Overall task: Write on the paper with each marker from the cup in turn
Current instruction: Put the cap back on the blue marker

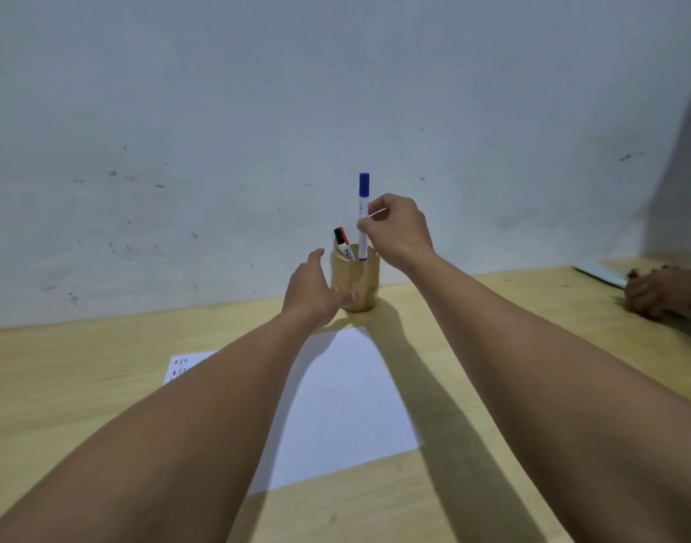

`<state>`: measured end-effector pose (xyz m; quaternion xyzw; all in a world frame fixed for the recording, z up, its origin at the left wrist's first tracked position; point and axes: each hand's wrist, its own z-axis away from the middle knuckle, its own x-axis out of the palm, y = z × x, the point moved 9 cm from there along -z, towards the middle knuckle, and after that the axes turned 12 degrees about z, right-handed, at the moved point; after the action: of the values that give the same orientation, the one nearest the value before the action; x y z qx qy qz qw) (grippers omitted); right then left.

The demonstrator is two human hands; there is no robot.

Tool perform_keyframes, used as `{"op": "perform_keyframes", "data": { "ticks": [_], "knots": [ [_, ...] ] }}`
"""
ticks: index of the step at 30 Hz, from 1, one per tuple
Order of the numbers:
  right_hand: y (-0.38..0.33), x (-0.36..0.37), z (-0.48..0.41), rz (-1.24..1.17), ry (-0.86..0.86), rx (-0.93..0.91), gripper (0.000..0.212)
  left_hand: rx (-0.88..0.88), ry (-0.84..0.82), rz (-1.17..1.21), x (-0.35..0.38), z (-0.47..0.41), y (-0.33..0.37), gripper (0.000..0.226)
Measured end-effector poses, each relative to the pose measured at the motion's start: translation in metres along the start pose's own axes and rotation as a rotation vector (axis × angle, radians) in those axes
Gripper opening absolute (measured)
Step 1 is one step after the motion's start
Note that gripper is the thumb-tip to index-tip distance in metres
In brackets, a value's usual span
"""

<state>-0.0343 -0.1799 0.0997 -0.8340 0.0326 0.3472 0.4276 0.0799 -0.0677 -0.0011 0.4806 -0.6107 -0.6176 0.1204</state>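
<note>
The right hand (397,229) pinched the blue-capped marker (363,217) by its white barrel, upright, its lower end at the mouth of the wooden cup (355,282). A red-and-black marker (343,243) leaned inside the cup. The left hand (312,290) was spread, its fingers reaching around the cup's left side, perhaps touching it, though blur hid the contact. The cup stood on the bench (81,386) near the wall, just beyond the blank paper (348,405). A second sheet (185,364) with small coloured marks showed beside the left forearm.
</note>
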Motion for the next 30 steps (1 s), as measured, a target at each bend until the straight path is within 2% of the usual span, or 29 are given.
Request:
{"op": "perform_keyframes", "data": {
  "ticks": [5,10,13,18,21,24,28,30],
  "knots": [
    [0.015,0.01,-0.024,0.038,0.016,0.007,0.015,-0.049,-0.024,0.078,0.023,-0.021,-0.013,0.11],
    [0.034,0.031,-0.038,0.13,-0.045,0.032,0.005,0.003,-0.033,0.148,0.033,-0.028,-0.015,0.073],
    [0.046,0.045,-0.043,0.185,-0.1,0.061,0.019,0.002,-0.027,0.191,0.038,-0.031,-0.021,0.06],
    [0.063,0.058,-0.045,0.263,-0.162,0.123,0.014,0.018,-0.027,0.2,0.04,-0.034,-0.023,0.062],
    [0.064,0.059,-0.045,0.28,-0.16,0.137,0.02,0.021,-0.026,0.193,0.039,-0.036,-0.025,0.065],
    [0.062,0.059,-0.046,0.313,-0.147,0.121,0.023,0.016,-0.027,0.196,0.04,-0.037,-0.026,0.066],
    [0.057,0.055,-0.042,0.358,-0.129,0.084,0.013,0.007,-0.027,0.189,0.04,-0.037,-0.027,0.066],
    [0.054,0.051,-0.037,0.362,-0.108,0.074,0.015,0.0,-0.03,0.188,0.04,-0.037,-0.027,0.066]
  ]
}}
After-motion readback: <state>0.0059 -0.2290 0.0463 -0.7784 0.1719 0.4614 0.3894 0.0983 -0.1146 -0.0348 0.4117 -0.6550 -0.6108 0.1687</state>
